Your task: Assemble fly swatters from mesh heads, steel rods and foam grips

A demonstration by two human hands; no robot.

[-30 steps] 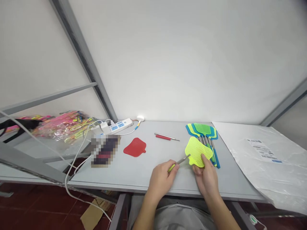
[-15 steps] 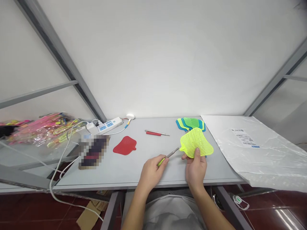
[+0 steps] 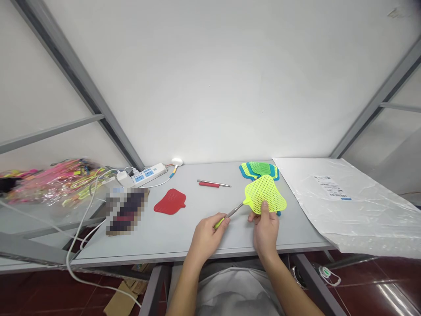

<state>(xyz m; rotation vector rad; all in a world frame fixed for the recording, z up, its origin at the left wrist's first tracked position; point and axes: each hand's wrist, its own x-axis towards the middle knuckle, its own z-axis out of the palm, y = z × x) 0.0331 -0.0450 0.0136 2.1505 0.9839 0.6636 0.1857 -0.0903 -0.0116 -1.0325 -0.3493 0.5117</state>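
My left hand [image 3: 208,235] is closed round the yellow-green grip of a metal telescopic rod [image 3: 234,210]. The rod's tip meets the neck of a yellow-green perforated fly swatter head [image 3: 265,193]. My right hand [image 3: 265,230] pinches that head along its lower edge, thumb on top. On the table to the left lies a red fly swatter head [image 3: 170,202]. Behind my hands rests a rod with a red grip [image 3: 209,184]. Several blue, green and yellow swatter heads [image 3: 261,169] overlap at the back right, partly hidden by the head I hold.
A white power strip [image 3: 148,174] with cables sits at the back left, near a blurred-out item [image 3: 126,213]. Beyond the table's left side are bagged colourful goods [image 3: 62,182]. A white bubble-wrap mailer [image 3: 312,206] covers the right end. A plain wall [image 3: 210,87] rises behind.
The gap between rod tip and swatter neck has closed: the yellow-green head has moved left onto the rod's end. Both hands keep their hold. The view has shifted slightly.
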